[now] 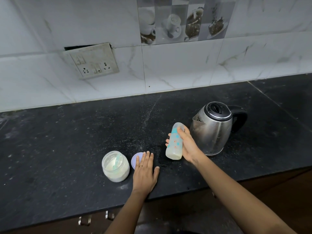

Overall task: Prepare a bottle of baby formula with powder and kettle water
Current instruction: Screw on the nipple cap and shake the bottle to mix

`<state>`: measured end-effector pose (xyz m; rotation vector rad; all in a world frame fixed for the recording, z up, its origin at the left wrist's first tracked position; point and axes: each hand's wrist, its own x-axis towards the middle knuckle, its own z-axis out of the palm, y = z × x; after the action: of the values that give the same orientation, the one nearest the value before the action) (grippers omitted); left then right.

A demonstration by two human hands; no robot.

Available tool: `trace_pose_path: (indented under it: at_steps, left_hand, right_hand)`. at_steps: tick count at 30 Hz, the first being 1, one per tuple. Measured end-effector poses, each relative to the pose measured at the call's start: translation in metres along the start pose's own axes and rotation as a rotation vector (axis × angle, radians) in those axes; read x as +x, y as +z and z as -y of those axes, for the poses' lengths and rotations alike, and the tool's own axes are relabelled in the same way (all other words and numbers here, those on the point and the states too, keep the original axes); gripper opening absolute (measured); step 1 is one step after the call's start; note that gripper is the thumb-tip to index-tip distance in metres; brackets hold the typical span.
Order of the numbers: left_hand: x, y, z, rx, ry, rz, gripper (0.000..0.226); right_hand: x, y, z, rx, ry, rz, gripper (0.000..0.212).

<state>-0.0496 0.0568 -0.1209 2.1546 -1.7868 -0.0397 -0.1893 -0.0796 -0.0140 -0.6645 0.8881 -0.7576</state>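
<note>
My right hand [186,146] grips a capped baby bottle [174,142] with blue print, tilted above the black counter [67,141]; pale milky liquid sits in its lower end. A steel kettle [213,128] with a black lid and handle stands just right of the bottle. My left hand [145,171] lies flat on the counter, fingers straight, partly covering a lilac jar lid [135,160]. Left of it stands an open clear jar of white powder [116,166] with a turquoise scoop inside.
A tiled wall with a switch and socket plate [94,62] rises behind the counter. The counter's front edge runs below my forearms, with metal drawer handles [84,221] under it. Powder specks dust the counter near the jar.
</note>
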Motion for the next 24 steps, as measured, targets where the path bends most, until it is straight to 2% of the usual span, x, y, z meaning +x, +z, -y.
trace_pose_path:
  at_steps: [4, 8, 12, 15, 19, 24]
  left_hand:
    - [0.01, -0.003, 0.003, 0.005, -0.007, 0.01, 0.057]
    - [-0.003, 0.0, -0.008, -0.105, 0.087, -0.045, 0.051]
    - [-0.023, 0.007, -0.016, -0.217, 0.029, -0.052, 0.048]
    - [-0.025, 0.009, -0.014, -0.202, 0.043, -0.022, 0.05]
    - [-0.021, 0.008, -0.016, -0.154, 0.016, -0.012, 0.055]
    - [-0.019, 0.003, -0.016, -0.092, -0.064, 0.026, 0.068]
  right_hand:
    - [0.0, -0.001, 0.001, 0.049, 0.007, -0.008, 0.043]
    - [-0.003, -0.005, 0.005, -0.058, 0.067, 0.135, 0.043]
    - [0.004, -0.005, 0.004, 0.1, 0.039, 0.011, 0.049]
    - [0.001, -0.002, 0.002, 0.04, 0.119, 0.062, 0.046]
    - [0.007, 0.0, -0.003, 0.159, 0.051, -0.023, 0.051]
    - [-0.001, 0.002, -0.001, 0.085, 0.076, 0.045, 0.045]
